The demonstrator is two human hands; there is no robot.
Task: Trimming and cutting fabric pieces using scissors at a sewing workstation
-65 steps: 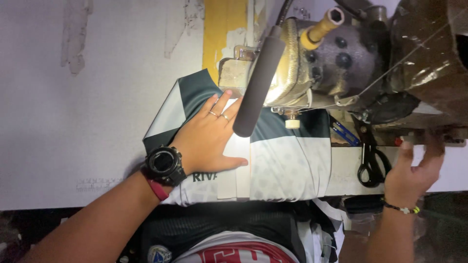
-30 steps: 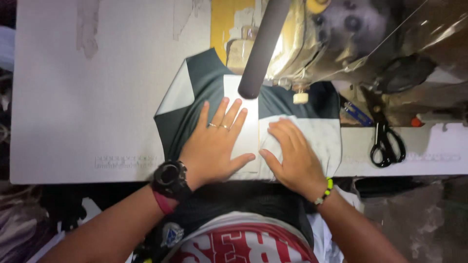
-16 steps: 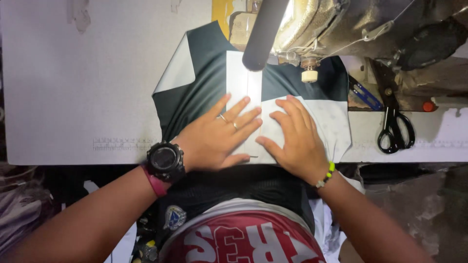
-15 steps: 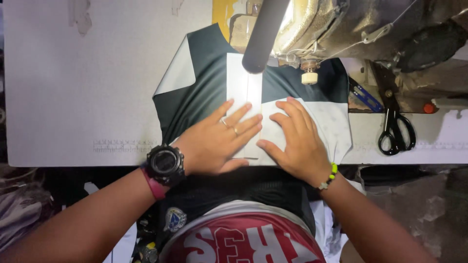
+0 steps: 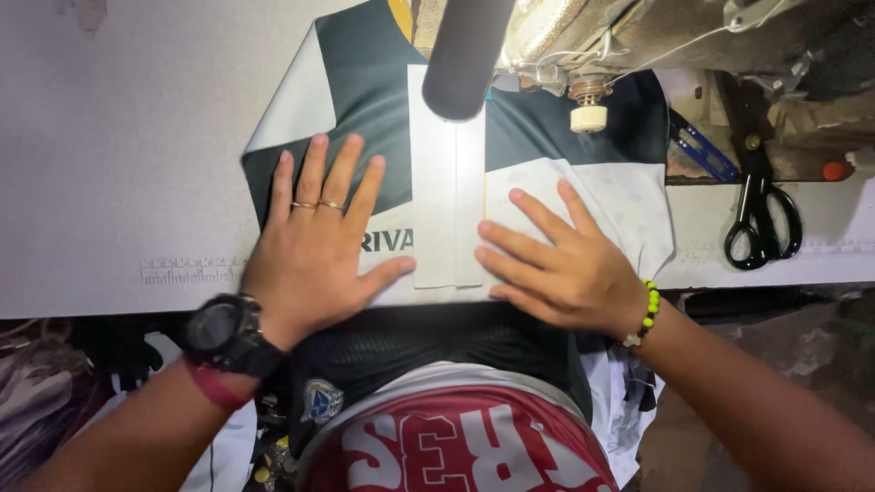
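Both hands lie flat, fingers spread, gripping nothing; the left hand (image 5: pixel 314 251) presses the dark green and white garment (image 5: pixel 365 100) on the white worktop (image 5: pixel 118 146); the right hand (image 5: pixel 561 264) presses its white panel beside the central white strip (image 5: pixel 447 196); black scissors (image 5: pixel 761 219) lie well apart on the right.

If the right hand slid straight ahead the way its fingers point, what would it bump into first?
The right hand lies flat on the cloth, fingers pointing toward the white strip down its middle. It would likely reach that strip first; the left hand's thumb is just beyond.
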